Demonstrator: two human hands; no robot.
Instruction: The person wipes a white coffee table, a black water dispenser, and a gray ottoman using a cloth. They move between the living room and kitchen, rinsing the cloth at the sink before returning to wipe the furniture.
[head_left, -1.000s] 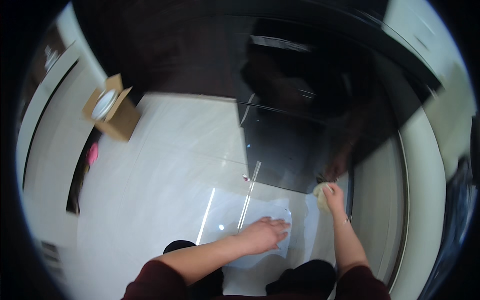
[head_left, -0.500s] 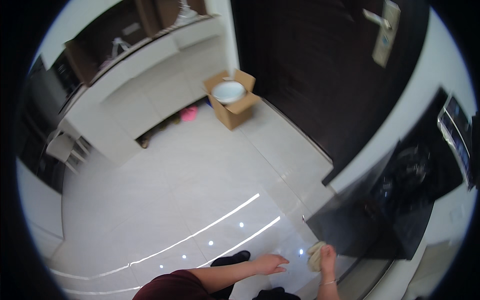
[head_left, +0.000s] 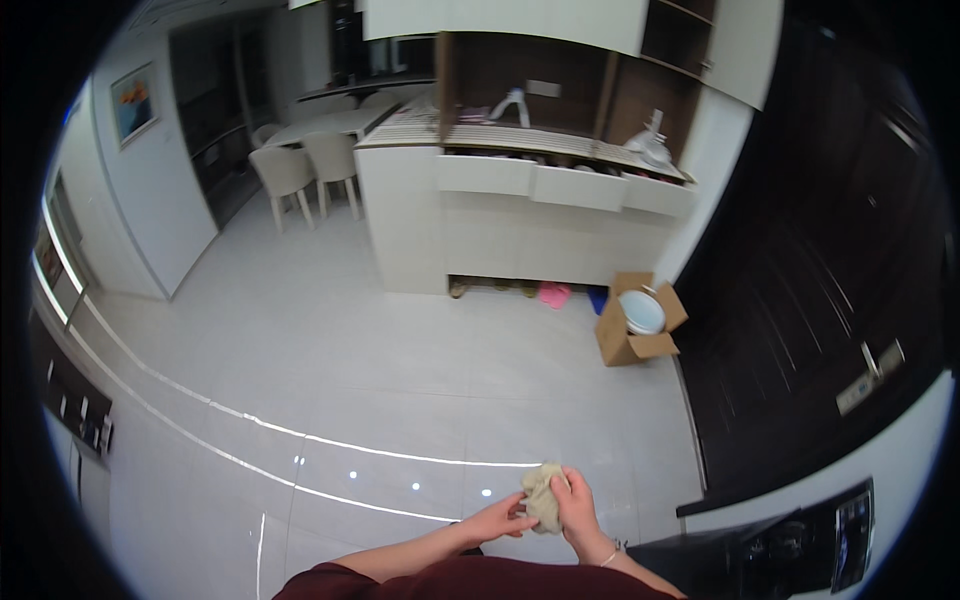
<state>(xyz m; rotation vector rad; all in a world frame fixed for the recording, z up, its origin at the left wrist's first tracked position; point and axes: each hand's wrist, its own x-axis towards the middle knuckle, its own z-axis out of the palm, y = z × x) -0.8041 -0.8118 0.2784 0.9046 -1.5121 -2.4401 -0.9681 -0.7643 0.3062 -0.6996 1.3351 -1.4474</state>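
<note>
A crumpled beige cloth (head_left: 542, 500) is held up in front of my body, above the tiled floor. My right hand (head_left: 580, 508) grips its right side, with the fingers bent over the upper edge. From the left, my left hand (head_left: 496, 522) reaches the cloth's lower left edge, its fingertips closed against it. Folds and fingers hide part of the cloth.
An opened cardboard box (head_left: 618, 345) with a white round bucket-like container (head_left: 642, 313) stands before the dark door (head_left: 790, 260). A white cabinet (head_left: 540, 235) has drawers pulled out; pink footwear (head_left: 554, 294) lies beneath. Dining chairs (head_left: 283, 175) stand at the far left.
My view has swung left and up. My left hand, earlier apart and empty, has come to the cloth. The cloth in my right hand now hangs between both hands.
</note>
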